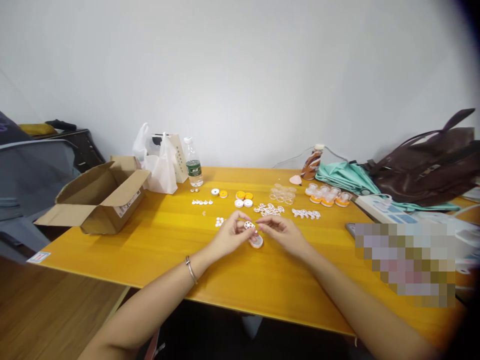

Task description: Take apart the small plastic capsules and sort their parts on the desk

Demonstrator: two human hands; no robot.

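Note:
My left hand [235, 231] pinches a small white spoked plastic piece [249, 225] between thumb and fingers, above the table. Close by on its right, the thumb and index finger of my right hand [280, 232] are brought together at the edge of that piece; what they hold, if anything, is too small to make out. Below the fingertips lies a round white case with an orange rim [257, 242], partly covered by my left hand. Just past my left hand are several small white discs [219, 221]. White spoked pieces [269, 209] lie in a group beyond my right hand.
Orange and white round parts [244, 195], clear rings [282, 194] and clear-topped orange pieces [328, 195] stand farther back. An open cardboard box [101, 200] and a water bottle [194, 165] are left; a drink bottle [312, 162], power strip [386, 210] and brown bag [427, 155] are right.

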